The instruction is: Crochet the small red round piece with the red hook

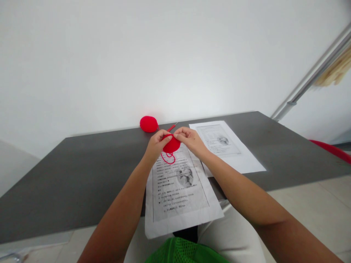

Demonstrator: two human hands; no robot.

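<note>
A small red crocheted piece (pixel 171 144) hangs between my two hands, above the near printed sheet. My left hand (pixel 158 143) pinches its upper left edge between thumb and fingers. At the upper right edge, my right hand (pixel 189 138) has its thumb and fingertips closed on the same piece. A loose loop of red yarn (pixel 168 160) dangles below it over the paper. Behind my left hand sits a red ball of yarn (pixel 148 124), with a strand running from it toward the hands. A crochet hook with a red handle (pixel 171 128) lies on the table just beyond my fingers.
The near printed sheet (pixel 175 215) overhangs the front edge of the dark table (pixel 82 175) toward my lap. A second printed sheet (pixel 244 160) lies to the right. The white wall (pixel 164 65) borders the table's back. Something red (pixel 330 149) shows past the right edge.
</note>
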